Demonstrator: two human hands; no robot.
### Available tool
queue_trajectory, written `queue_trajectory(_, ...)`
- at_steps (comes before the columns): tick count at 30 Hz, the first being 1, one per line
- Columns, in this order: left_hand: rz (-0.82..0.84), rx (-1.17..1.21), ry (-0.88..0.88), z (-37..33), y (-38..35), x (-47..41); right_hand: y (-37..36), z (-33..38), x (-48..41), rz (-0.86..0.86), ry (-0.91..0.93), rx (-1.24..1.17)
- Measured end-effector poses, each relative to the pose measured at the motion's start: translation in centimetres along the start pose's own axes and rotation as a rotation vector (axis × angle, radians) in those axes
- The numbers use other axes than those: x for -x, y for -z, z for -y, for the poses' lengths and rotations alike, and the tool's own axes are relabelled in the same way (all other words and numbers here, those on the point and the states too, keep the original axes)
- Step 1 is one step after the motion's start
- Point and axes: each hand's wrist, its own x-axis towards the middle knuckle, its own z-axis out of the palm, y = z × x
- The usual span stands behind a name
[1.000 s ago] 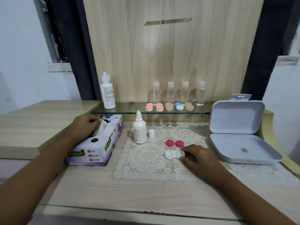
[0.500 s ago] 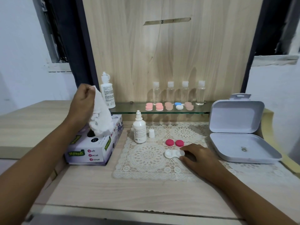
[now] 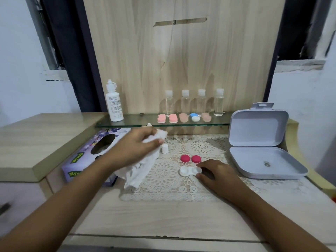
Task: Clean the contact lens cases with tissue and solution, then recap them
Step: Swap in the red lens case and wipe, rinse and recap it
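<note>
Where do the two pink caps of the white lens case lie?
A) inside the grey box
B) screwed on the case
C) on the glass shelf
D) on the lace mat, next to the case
D: the two pink caps sit loose on the lace mat, just behind the uncapped white lens case.

Home vanity corner — lace doily, glass shelf (small bottles), tissue box

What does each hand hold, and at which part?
The left hand pinches the tissue at its upper end; the right hand holds the white lens case by its right cup.
</note>
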Motion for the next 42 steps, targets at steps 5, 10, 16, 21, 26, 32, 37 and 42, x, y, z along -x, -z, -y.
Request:
queue_trajectory(5, 0.182, -0.117, 0.002, 2.4, -4.6, -0.3, 0.0, 0.0, 0.0, 0.004, -0.003, -0.008)
queue_trajectory(10, 0.180, -0.087, 0.031, 4.0, -7.4, -0.8, 0.0, 0.0, 0.0, -0.004, -0.004, -0.015)
queue_trajectory(16, 0.117, -0.078, -0.008, 3.7, -8.3, -1.7, -0.1, 0.0, -0.1, -0.009, -0.008, -0.020)
queue_trajectory(21, 0.044, -0.007, -0.070, 3.0, -9.1, -2.3, -0.2, -0.2, -0.2, -0.003, -0.016, -0.019)
queue_trajectory(26, -0.133, -0.097, -0.150, 3.8, -10.8, -3.0, -0.2, -0.1, -0.2, -0.003, -0.018, -0.022)
queue_trajectory(32, -0.196, -0.167, -0.153, 4.1, -11.4, -2.5, -0.2, -0.2, -0.2, -0.010, -0.006, -0.035)
queue_trajectory(37, -0.044, -0.302, -0.276, 4.5, -10.7, -1.3, -0.2, -0.1, -0.2, -0.024, -0.016, -0.042)
queue_trajectory(42, 0.040, -0.254, -0.320, 5.3, -9.6, -1.2, -0.2, -0.1, -0.2, -0.018, -0.021, -0.027)
